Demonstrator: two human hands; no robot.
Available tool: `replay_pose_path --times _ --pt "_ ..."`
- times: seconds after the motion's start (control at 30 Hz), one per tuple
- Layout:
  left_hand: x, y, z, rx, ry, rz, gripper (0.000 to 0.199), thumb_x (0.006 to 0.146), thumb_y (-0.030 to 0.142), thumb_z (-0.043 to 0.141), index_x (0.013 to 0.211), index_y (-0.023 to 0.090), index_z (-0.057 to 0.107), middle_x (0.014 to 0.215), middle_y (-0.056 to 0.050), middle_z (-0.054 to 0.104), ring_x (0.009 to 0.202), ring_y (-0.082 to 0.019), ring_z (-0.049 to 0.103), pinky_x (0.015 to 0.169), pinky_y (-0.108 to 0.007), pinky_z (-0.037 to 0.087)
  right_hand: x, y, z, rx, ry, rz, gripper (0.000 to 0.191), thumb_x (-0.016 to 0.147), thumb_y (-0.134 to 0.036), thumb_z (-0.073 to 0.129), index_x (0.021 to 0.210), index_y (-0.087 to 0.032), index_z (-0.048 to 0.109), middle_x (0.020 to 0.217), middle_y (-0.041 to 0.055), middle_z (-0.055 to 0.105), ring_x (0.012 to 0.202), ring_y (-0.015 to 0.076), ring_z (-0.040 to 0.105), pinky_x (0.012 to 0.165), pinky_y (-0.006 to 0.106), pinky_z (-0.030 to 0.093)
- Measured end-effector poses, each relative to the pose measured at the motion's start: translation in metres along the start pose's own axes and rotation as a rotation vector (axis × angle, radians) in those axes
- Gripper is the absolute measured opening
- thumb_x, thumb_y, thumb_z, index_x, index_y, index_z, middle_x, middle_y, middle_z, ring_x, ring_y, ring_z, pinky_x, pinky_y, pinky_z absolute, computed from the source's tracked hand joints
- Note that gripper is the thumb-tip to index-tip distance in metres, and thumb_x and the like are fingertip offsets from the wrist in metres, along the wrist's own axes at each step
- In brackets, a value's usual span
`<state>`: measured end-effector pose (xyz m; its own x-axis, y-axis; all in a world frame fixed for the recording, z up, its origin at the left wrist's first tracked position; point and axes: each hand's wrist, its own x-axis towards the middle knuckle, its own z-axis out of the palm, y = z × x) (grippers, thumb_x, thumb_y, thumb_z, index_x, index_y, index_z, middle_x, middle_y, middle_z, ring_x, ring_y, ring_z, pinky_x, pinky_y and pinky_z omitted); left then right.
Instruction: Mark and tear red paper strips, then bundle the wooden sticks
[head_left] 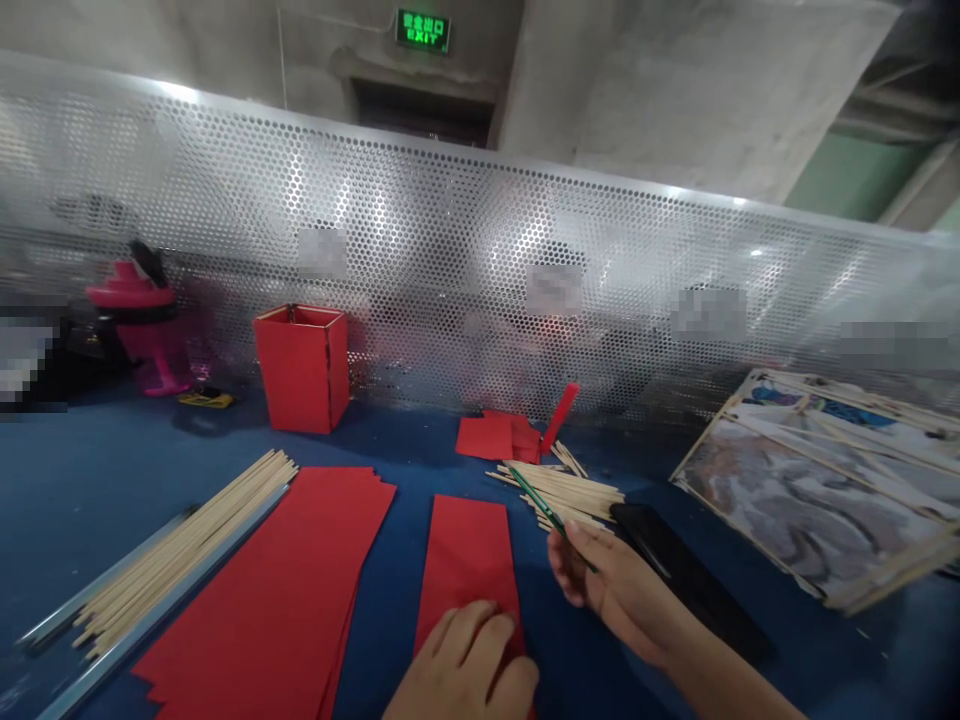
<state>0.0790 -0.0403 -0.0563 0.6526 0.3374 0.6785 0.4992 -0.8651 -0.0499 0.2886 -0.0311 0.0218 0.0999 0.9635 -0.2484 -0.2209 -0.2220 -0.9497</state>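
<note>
My left hand (469, 665) lies on a red paper strip (466, 545) near the front of the table, its fingers slightly bent and resting on the strip. To the right of that strip, my right hand (600, 575) grips a slim green pencil-like tool (536, 497), tip pointing up and left. The tool's exact kind cannot be made out. Under and beyond its tip lies a loose heap of thin wooden sticks (577, 492). A stack of larger red paper sheets (277, 590) spreads to the left of my left hand.
A bundle of wooden sticks (187, 540) lies between metal rulers at left. Behind stand a red box (300, 370) and a pink cup (154, 330). Small red cards (495, 438) lie by the perforated screen (420, 270). A dark flat case (682, 575) and stick-framed panel (810, 490) are right.
</note>
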Motion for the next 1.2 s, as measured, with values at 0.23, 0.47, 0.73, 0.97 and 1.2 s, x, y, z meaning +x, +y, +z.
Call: replay_pose_path --times 0.23,0.47,0.73,0.97,1.2 --pt "0.006 0.000 -0.003 0.012 0.107 -0.002 0.021 0.097 0.025 0.042 0.092 0.024 0.062 0.101 -0.001 0.070 0.094 -0.021 0.065 0.075 -0.030 0.056 -0.006 -0.006 0.004 0.148 -0.047 -0.093 0.032 0.077 -0.045 0.073 0.102 -0.027 0.064 0.073 0.0004 0.072 0.064 0.0167 0.068 0.054 0.025 0.049" --pt "0.004 0.001 -0.004 -0.010 0.030 0.003 0.019 0.097 0.025 0.043 0.102 0.026 0.062 0.107 -0.001 0.069 0.100 -0.021 0.063 0.079 -0.032 0.056 -0.026 -0.029 0.003 -0.096 0.053 -0.370 0.039 0.066 -0.051 0.080 0.086 -0.021 0.064 0.060 0.0021 0.072 0.059 0.0217 0.069 0.057 0.032 0.053" --pt "0.002 -0.001 -0.001 0.032 -0.020 0.027 0.024 0.098 0.027 0.044 0.114 0.022 0.060 0.112 -0.003 0.070 0.101 -0.021 0.063 0.082 -0.031 0.055 -0.017 -0.016 0.000 -0.872 0.030 -0.492 0.022 0.082 -0.039 0.059 0.079 -0.021 0.070 0.064 0.0032 0.070 0.057 0.0188 0.063 0.058 0.030 0.052" --pt "0.004 -0.001 -0.002 0.075 0.089 0.015 0.027 0.097 0.016 0.040 0.109 0.020 0.063 0.102 0.000 0.073 0.093 -0.017 0.066 0.081 -0.025 0.054 -0.009 -0.015 -0.004 -1.090 -0.100 -0.532 0.014 0.074 -0.023 0.062 0.079 -0.026 0.075 0.086 0.0036 0.077 0.082 0.0225 0.069 0.080 0.035 0.054" --pt "-0.007 -0.002 0.006 0.114 0.041 0.003 0.028 0.098 0.023 0.038 0.114 0.025 0.061 0.117 -0.006 0.068 0.108 -0.023 0.063 0.090 -0.036 0.053 -0.004 0.008 0.011 -0.828 -0.045 -0.493 0.011 0.078 -0.030 0.066 0.081 -0.023 0.073 0.078 0.0034 0.075 0.074 0.0215 0.068 0.068 0.031 0.053"
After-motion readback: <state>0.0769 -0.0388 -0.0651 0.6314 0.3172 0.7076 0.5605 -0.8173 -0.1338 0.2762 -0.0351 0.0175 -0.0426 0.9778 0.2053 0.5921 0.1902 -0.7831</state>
